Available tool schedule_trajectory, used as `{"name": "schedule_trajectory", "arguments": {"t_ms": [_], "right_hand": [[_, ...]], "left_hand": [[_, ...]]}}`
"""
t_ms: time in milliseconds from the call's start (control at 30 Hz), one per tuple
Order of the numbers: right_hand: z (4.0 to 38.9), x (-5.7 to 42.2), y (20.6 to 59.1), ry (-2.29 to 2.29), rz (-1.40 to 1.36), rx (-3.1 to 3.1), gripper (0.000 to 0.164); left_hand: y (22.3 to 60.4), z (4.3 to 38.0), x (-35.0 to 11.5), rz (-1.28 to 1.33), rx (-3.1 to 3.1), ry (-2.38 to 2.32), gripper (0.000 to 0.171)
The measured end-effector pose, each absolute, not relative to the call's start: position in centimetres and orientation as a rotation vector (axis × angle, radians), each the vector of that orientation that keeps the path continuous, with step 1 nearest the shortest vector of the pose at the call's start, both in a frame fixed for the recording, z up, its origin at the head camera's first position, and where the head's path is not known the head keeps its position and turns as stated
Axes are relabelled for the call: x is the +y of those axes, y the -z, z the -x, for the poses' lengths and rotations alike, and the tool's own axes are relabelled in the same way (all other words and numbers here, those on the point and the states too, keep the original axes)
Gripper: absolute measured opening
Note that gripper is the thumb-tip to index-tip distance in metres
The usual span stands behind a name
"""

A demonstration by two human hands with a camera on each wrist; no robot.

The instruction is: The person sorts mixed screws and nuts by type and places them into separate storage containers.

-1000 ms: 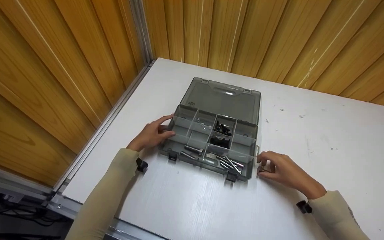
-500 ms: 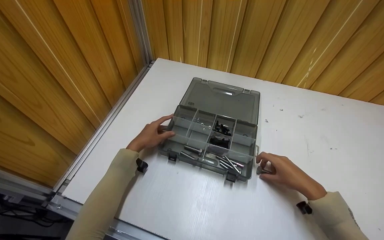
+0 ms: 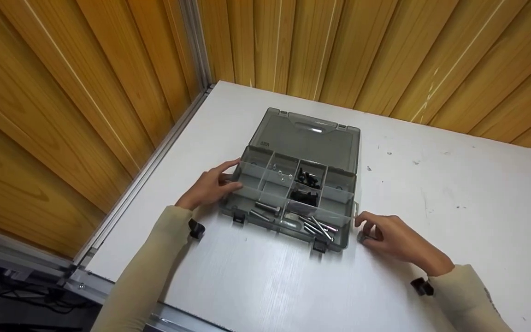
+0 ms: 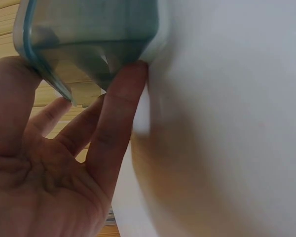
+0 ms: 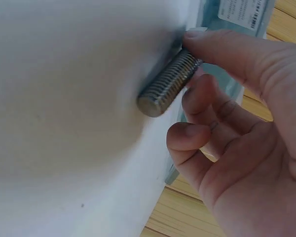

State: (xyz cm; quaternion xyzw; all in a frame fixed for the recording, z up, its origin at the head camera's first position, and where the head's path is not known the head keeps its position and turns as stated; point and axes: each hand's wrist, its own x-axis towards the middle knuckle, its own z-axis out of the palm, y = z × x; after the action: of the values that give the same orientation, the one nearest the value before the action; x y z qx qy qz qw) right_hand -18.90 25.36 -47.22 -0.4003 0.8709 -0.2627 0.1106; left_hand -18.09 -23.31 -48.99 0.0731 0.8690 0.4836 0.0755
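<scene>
In the head view, a smoky grey compartment box point(image 3: 246, 182) sits on the white table with its lid point(image 3: 309, 145) folded back. My left hand point(image 3: 206, 188) grips the box's left side, the thumb over the rim. Beside the right wall, my right hand point(image 3: 392, 237) pinches a thick threaded bolt point(image 5: 170, 84) low over the table. Its threaded end points away from the thumb in the right wrist view; the other end is partly hidden by fingers. Several silver bolts point(image 3: 314, 225) lie in the front right compartment, and two bolts point(image 3: 268, 207) lie in the front left one.
Black screws point(image 3: 309, 177) and other dark parts point(image 3: 303, 197) fill two middle compartments. Small pale pieces point(image 3: 280, 174) lie left of them. Two latches point(image 3: 319, 244) jut from the box's front. Wood-panelled walls point(image 3: 339, 50) bound the table's left and back.
My right hand and the bolt have shifted slightly away from the box's right wall. The left hand and the box stay nearly still.
</scene>
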Motion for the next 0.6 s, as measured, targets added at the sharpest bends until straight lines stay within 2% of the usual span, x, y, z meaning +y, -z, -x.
{"name": "schedule_trajectory", "arguments": {"t_ms": [333, 600], "right_hand": [[18.8, 25.4, 44.8, 0.645, 1.262, 2.532, 0.025], [19.3, 25.2, 41.9, 0.755, 1.311, 2.528, 0.020]], "left_hand": [[49.2, 18.1, -23.3, -0.213, 2.623, -1.445, 0.073], [49.1, 18.0, -23.4, -0.232, 2.615, -1.460, 0.074]]}}
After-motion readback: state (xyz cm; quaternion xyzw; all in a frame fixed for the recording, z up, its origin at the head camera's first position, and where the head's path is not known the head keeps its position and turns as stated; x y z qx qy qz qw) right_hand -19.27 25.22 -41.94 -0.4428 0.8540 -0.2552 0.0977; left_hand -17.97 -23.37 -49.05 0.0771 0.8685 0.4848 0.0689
